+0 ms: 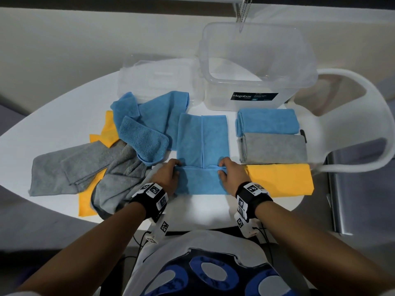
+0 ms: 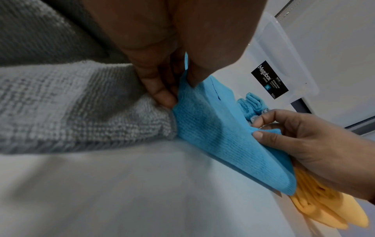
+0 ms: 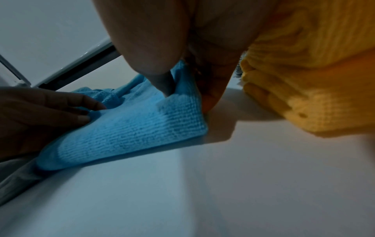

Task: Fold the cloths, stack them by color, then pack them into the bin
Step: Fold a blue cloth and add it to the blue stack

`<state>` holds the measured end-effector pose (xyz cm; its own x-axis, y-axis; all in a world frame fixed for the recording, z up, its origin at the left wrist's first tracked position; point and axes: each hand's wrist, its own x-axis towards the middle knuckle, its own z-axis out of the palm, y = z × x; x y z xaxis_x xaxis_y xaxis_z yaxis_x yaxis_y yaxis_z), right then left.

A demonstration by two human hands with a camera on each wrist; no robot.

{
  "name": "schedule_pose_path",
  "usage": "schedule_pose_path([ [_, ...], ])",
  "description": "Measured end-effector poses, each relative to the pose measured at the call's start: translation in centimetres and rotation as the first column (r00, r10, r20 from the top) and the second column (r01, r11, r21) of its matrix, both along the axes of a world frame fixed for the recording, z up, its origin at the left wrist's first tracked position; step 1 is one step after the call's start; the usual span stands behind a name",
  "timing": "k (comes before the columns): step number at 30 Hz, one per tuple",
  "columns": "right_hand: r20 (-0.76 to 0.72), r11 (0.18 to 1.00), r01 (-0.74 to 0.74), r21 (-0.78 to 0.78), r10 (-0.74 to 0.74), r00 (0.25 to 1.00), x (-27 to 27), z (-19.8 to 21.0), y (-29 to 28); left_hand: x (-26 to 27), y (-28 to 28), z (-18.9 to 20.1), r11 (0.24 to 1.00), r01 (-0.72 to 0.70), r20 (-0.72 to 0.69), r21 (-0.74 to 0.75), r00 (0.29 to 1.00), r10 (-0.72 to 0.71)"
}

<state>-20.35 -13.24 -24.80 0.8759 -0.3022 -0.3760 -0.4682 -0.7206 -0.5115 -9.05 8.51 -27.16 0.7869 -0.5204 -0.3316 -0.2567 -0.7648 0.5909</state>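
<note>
A blue cloth (image 1: 202,144) lies flat in the middle of the white table, its near end turned over into a band (image 1: 201,180). My left hand (image 1: 168,170) pinches the left end of that turned edge (image 2: 182,89). My right hand (image 1: 226,169) pinches the right end (image 3: 178,89). To the right lie three folded cloths: blue (image 1: 268,121), grey (image 1: 273,148) and yellow (image 1: 280,180). The clear bin (image 1: 256,67) with a black label stands behind them, with nothing in it.
Unfolded cloths are heaped at the left: two blue (image 1: 147,120), grey ones (image 1: 85,165) and yellow ones (image 1: 87,201) underneath. A clear lid (image 1: 156,80) lies behind the heap. A white chair (image 1: 350,118) stands at the right, off the table's edge.
</note>
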Motion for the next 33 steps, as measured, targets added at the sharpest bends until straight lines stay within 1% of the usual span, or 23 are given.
schedule_pose_path([
  [2,0.0,1.0,0.009,-0.013,-0.009,1.0,-0.1,-0.3,0.1,0.0,-0.1,0.1,1.0,-0.026,-0.018,0.015,0.999,0.027],
  [4,0.056,0.996,-0.037,-0.085,0.042,0.998,-0.3,-0.4,0.2,0.1,-0.2,0.2,0.998,-0.046,-0.025,0.038,0.999,0.047],
  [6,0.139,0.968,-0.149,-0.203,0.179,0.974,-0.7,-0.1,0.7,0.0,-0.4,0.5,0.994,-0.032,0.002,0.101,0.999,0.032],
  [8,0.167,0.91,-0.319,-0.267,0.369,0.914,-1.1,0.2,1.3,-0.3,-0.7,0.8,0.99,-0.039,0.018,0.134,0.999,0.037],
  [9,0.135,0.872,-0.419,-0.254,0.461,0.877,-1.3,0.1,1.5,-0.4,-0.8,0.9,0.991,-0.038,0.03,0.126,0.999,0.035],
  [11,-0.022,0.798,-0.579,-0.168,0.585,0.811,-1.7,-0.4,1.5,-0.6,-0.8,1.2,0.995,-0.009,0.073,0.101,0.997,0.002],
  [13,-0.164,0.762,-0.641,-0.088,0.624,0.764,-1.7,-1.0,1.2,-0.8,-0.6,1.4,0.993,0.1,0.166,0.068,0.98,-0.11],
  [15,-0.195,0.751,-0.656,-0.071,0.635,0.748,-1.6,-1.3,0.9,-1.4,-0.4,1.5,0.961,0.273,0.292,0.049,0.916,-0.275],
  [16,-0.192,0.747,-0.661,-0.071,0.64,0.744,-1.5,-1.3,0.8,-1.8,-0.3,1.5,0.928,0.364,0.319,0.078,0.873,-0.369],
  [18,-0.19,0.741,-0.668,-0.076,0.646,0.739,-1.4,-1.3,0.7,-2.6,-0.1,1.3,0.822,0.516,0.173,0.241,0.81,-0.56],
  [19,-0.198,0.739,-0.669,-0.08,0.646,0.737,-1.3,-1.2,0.6,-2.8,0.0,1.1,0.752,0.567,0.066,0.336,0.783,-0.619],
  [20,-0.202,0.739,-0.669,-0.081,0.645,0.737,-1.2,-1.2,0.4,-2.8,0.2,0.7,0.7,0.597,0.003,0.392,0.76,-0.65],
  [21,-0.2,0.741,-0.667,-0.077,0.644,0.738,-1.0,-1.3,0.3,-2.7,0.5,0.5,0.676,0.609,-0.008,0.415,0.745,-0.666],
  [22,-0.192,0.746,-0.662,-0.07,0.641,0.743,-0.8,-1.3,0.2,-2.7,0.7,0.1,0.675,0.609,0.016,0.417,0.737,-0.675],
  [25,-0.164,0.768,-0.637,-0.065,0.621,0.766,-0.6,-1.3,-0.1,-2.4,1.6,-0.7,0.711,0.584,0.15,0.391,0.722,-0.676],
  [28,-0.155,0.8,-0.597,-0.068,0.582,0.798,-0.8,-0.7,0.1,-2.1,2.3,-1.2,0.708,0.579,0.249,0.404,0.675,-0.694],
  [31,-0.126,0.836,-0.547,-0.043,0.539,0.833,-0.9,0.2,0.5,-2.2,2.7,-1.0,0.73,0.577,0.278,0.367,0.681,-0.678],
  [32,-0.136,0.847,-0.531,-0.025,0.523,0.841,-1.0,0.5,0.7,-2.2,2.9,-1.0,0.736,0.576,0.293,0.356,0.679,-0.673],
  [33,-0.154,0.856,-0.518,-0.006,0.511,0.846,-1.2,0.9,0.9,-2.2,3.2,-0.9,0.742,0.586,0.279,0.326,0.69,-0.668],
])
